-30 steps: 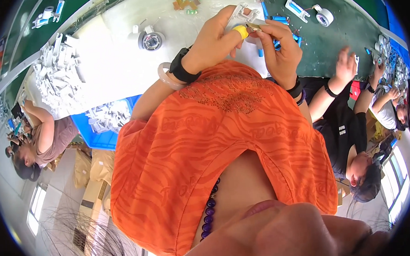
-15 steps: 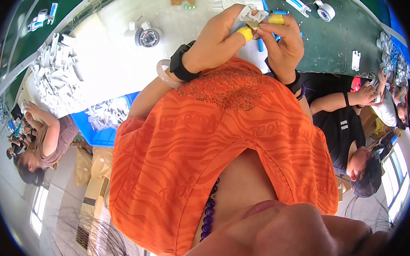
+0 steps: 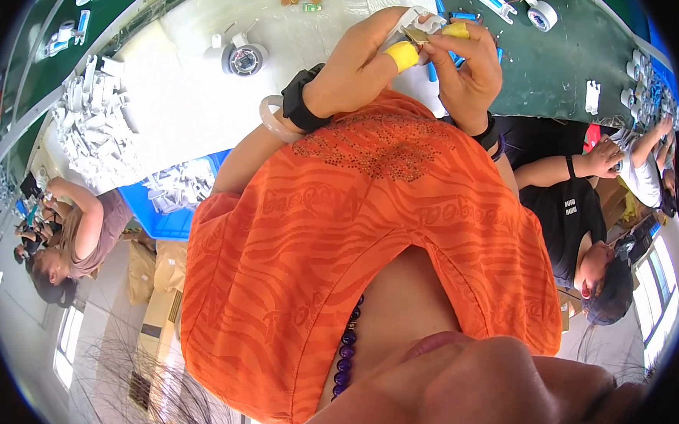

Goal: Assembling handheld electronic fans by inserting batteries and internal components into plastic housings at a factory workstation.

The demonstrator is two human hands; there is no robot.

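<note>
My left hand [image 3: 351, 69], yellow tape or cover on its thumb, is closed round a white plastic housing [image 3: 426, 17] at the far middle of the table. A small greenish-brown board [image 3: 416, 36] sits at the housing's near side. Thumb and forefinger of my right hand [image 3: 472, 74] pinch at the board's right edge; that forefinger also has a yellow cover. What lies inside the housing is partly hidden by my fingers. Several blue cylindrical cells [image 3: 433, 72] lie around and beyond my hands.
At left is a heap of white plastic parts [image 3: 93, 121], with a blue bin [image 3: 156, 228] of similar parts below. A round white unit [image 3: 244, 59] stands left of my hands. On the green mat, right, lie another round unit [image 3: 542, 17] and a white part [image 3: 592, 97]. Co-workers sit both sides.
My left thumb has shifted slightly left and down, and more of the board shows, tilted differently. My right hand keeps nearly the same place. A co-worker's hands at right have moved.
</note>
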